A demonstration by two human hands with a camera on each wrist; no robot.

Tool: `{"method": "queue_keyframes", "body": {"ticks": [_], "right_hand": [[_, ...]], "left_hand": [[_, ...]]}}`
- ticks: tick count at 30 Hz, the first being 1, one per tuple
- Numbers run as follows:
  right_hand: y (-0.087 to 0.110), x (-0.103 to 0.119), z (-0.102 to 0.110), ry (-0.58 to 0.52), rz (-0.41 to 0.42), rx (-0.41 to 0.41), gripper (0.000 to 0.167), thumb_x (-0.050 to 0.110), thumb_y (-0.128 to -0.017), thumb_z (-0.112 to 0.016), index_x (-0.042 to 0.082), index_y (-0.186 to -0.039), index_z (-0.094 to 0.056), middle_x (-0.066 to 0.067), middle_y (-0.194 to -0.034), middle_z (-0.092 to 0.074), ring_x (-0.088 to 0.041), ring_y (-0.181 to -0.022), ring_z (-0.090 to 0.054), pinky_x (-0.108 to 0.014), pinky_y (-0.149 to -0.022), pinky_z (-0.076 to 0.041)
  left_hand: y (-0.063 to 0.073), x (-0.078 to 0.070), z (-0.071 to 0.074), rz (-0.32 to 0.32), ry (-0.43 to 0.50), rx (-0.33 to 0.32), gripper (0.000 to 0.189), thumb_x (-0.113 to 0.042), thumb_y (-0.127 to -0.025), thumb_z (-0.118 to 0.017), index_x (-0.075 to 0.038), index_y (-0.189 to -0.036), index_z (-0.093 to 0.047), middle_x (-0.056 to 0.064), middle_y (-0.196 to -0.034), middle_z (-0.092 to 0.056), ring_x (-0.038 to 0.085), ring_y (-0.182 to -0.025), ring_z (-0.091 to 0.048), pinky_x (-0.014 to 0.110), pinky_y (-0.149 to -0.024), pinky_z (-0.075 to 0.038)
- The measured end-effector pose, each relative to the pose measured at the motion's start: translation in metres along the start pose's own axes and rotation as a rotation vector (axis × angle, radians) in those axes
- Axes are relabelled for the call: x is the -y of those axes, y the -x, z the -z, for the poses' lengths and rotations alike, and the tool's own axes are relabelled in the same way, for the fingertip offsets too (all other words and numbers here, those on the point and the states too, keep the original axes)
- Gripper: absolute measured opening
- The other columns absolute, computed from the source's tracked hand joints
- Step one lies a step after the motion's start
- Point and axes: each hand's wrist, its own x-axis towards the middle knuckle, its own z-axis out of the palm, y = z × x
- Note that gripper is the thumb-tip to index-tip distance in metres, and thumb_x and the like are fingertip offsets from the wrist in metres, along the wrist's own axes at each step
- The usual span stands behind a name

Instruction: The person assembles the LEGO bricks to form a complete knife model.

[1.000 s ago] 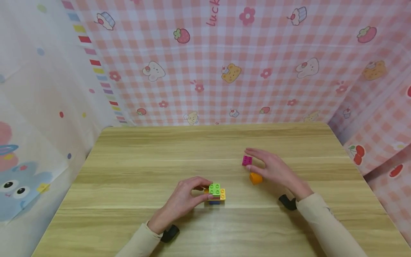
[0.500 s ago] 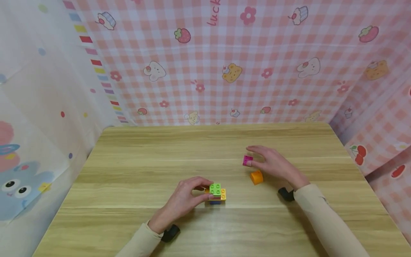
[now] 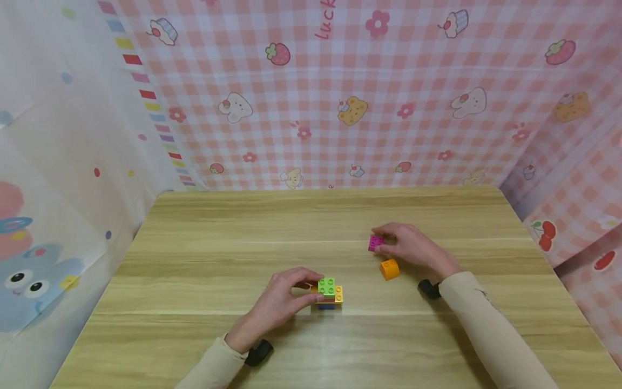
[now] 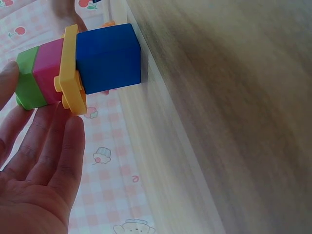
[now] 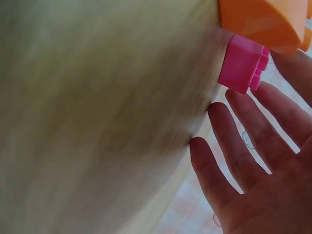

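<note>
My left hand [image 3: 277, 298] holds a small stack of toy bricks between thumb and fingers near its top. In the left wrist view the stack has a green brick [image 4: 30, 78], a pink brick [image 4: 48, 69], a wider yellow plate [image 4: 73, 73] and a blue brick [image 4: 109, 58] at the bottom. Further back on the right, my right hand [image 3: 413, 247] pinches a loose magenta brick [image 3: 374, 243] on the table, thumb on its near side and fingers behind. An orange block with a rounded side [image 3: 389, 269] lies just in front of that hand, apart from it.
The wooden table [image 3: 218, 232] reaches back to a pink checked cloth [image 3: 311, 108]. White printed cloth [image 3: 63, 162] hangs at the left and more checked cloth at the right. Black straps with camera mounts sit at both wrists.
My right hand's thumb and fingers have drawn in around the magenta brick, and its wrist has shifted slightly left. The left hand and the stack stay in place.
</note>
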Motion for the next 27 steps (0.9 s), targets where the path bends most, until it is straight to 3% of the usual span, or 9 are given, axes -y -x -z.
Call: {"method": "queue_keyframes", "body": {"ticks": [12, 20, 27], "right_hand": [[-0.003, 0.0, 0.0, 0.032, -0.032, 0.004, 0.042, 0.021, -0.099, -0.072, 0.006, -0.138, -0.065, -0.013, -0.132, -0.068, -0.029, -0.117, -0.063, -0.053, -0.106, -0.049], [0.004, 0.013, 0.003, 0.002, 0.034, -0.045, 0.044, 0.027, -0.102, -0.068, 0.008, -0.141, -0.063, -0.008, -0.131, -0.069, -0.027, -0.118, -0.064, -0.051, -0.103, -0.052], [0.012, 0.031, 0.005, 0.046, 0.111, -0.126, 0.045, 0.03, -0.102, -0.069, 0.005, -0.138, -0.065, -0.009, -0.127, -0.07, -0.028, -0.113, -0.066, -0.051, -0.098, -0.055]], "left_hand": [[0.001, 0.001, 0.0, 0.005, 0.01, 0.001, 0.032, -0.018, -0.091, -0.081, -0.008, -0.121, -0.073, 0.002, -0.116, -0.074, 0.02, -0.101, -0.072, 0.029, -0.088, -0.059], [0.001, 0.002, 0.0, 0.01, 0.015, 0.006, 0.032, -0.018, -0.091, -0.081, -0.008, -0.12, -0.073, 0.002, -0.116, -0.074, 0.02, -0.101, -0.072, 0.029, -0.088, -0.059], [0.001, 0.001, 0.0, 0.016, 0.035, 0.008, 0.031, -0.017, -0.092, -0.08, -0.008, -0.121, -0.073, 0.001, -0.117, -0.074, 0.02, -0.101, -0.072, 0.028, -0.088, -0.059]]}}
